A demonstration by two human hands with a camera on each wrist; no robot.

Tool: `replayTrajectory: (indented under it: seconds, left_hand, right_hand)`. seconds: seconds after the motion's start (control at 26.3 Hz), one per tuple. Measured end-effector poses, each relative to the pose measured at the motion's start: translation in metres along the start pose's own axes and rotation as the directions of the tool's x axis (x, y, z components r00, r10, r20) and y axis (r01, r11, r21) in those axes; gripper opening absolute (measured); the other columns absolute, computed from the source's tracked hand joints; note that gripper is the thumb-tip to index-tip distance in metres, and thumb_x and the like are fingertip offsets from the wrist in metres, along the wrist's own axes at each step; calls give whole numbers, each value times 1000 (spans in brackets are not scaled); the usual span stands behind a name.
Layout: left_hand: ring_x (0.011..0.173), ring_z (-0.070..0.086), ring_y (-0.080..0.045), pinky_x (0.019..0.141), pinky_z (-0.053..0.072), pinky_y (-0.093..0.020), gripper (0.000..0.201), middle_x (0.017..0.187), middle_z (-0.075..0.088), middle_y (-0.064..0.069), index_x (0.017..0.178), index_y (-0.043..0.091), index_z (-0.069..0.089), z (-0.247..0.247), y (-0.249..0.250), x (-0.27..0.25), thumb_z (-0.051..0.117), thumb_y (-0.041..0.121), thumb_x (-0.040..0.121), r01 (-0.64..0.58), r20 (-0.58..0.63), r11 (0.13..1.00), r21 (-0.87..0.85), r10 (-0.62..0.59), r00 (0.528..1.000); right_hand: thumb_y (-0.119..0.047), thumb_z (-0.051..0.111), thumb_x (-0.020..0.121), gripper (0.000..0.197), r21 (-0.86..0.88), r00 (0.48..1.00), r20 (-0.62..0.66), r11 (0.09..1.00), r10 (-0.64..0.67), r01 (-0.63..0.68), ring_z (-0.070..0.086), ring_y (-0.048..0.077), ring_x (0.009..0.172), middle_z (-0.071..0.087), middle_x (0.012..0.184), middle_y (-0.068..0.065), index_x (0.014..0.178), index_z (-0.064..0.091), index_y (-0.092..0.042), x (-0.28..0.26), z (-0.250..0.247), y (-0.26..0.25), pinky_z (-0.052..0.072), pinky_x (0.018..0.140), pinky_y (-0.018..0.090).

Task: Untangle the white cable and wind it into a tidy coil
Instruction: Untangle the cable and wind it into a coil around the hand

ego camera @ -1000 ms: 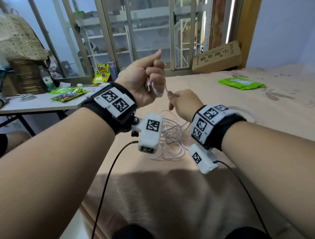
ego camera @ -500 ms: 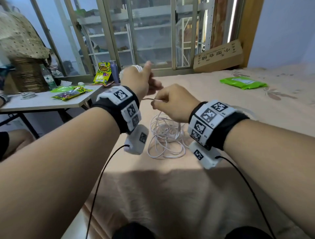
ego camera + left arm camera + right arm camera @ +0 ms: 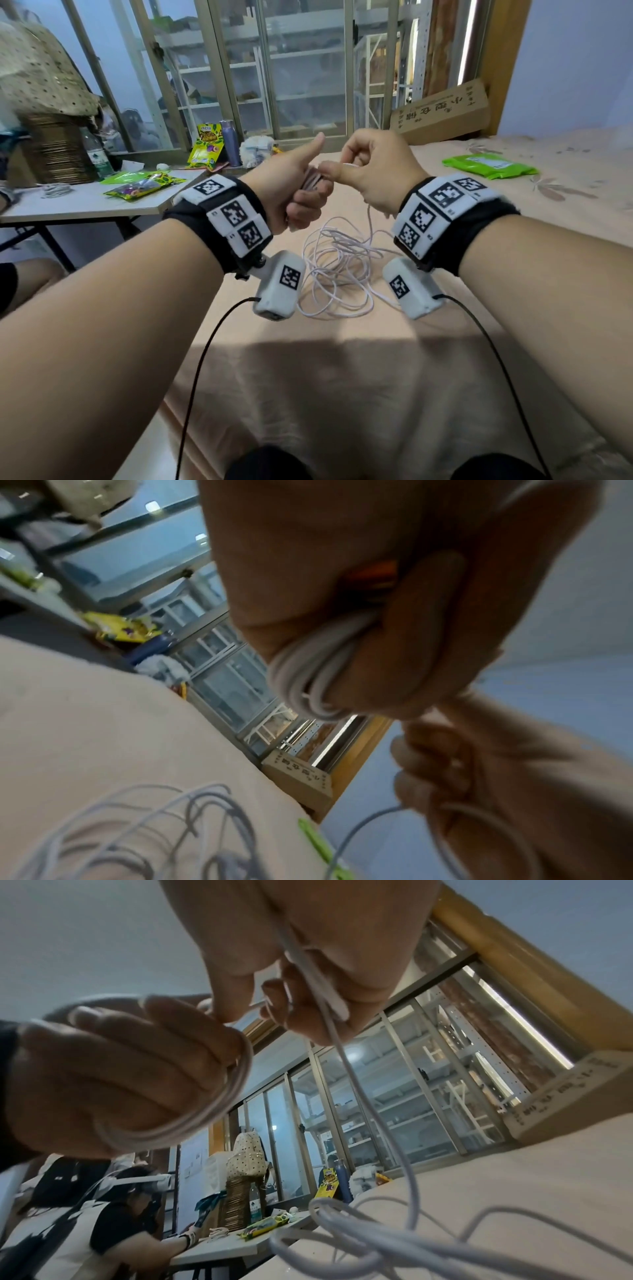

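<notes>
A: Left hand (image 3: 291, 192) has its fingers curled, thumb up, several turns of cable (image 3: 337, 270) wrapped round them. Right hand (image 3: 375, 171) pinches the feed strand just beside it.

B: Rest of cable?

A: Loose tangle on the bed (image 3: 342, 394) below. Advice: keep light tension, lay each turn beside the last, lift snags free.

B: Room?

A: Snack packets on side surface (image 3: 85, 205); window behind.

Bare bedspread (image 3: 342, 394) near the body, loose white cable (image 3: 337, 270) loops beneath both hands, green packet (image 3: 488, 167) far right
</notes>
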State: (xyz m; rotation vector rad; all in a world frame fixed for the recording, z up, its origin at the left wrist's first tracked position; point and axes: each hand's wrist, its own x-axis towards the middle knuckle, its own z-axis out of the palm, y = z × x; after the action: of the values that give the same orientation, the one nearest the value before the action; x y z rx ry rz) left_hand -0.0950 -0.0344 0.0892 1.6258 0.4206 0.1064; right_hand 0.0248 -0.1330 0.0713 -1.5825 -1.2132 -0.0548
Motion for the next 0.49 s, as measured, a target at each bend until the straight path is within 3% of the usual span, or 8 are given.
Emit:
replayTrajectory:
  seconds: [0.11,0.23,0.38,0.49]
  left_hand:
    - [23,25,-5,38,-2,-21,68,30,29,7,54,16,46,-5,8,-4,26,69,91,21,175,977,-214,17,984]
    - [23,29,-4,42,-6,-20,65,30,31,8,52,17,46,-3,11,-7,29,64,94,25,239,943,-333,59,969]
    - [27,35,-4,38,11,-12,55,34,35,7,55,18,42,4,18,-13,35,54,96,-4,229,868,-496,135,964]
    - [34,45,-6,34,33,-12,48,41,41,8,57,18,44,14,25,-14,44,46,97,-85,99,782,-618,185,978]
  right_hand:
    - [-34,66,88,30,93,1000,-14,995,27,-26,35,5,36,40,51,-1,70,56,-12,1,3,4,29,35,17]
    - [-34,53,96,37,204,997,20,975,81,-83,36,12,38,42,56,5,64,53,-15,3,10,7,33,34,18]
    - [-38,45,99,46,289,984,73,941,163,-177,35,12,38,43,53,4,62,54,-12,1,17,9,37,39,22]
    - [-38,45,99,48,253,967,129,936,218,-245,36,14,35,44,51,5,61,52,-10,-5,23,10,36,38,22]
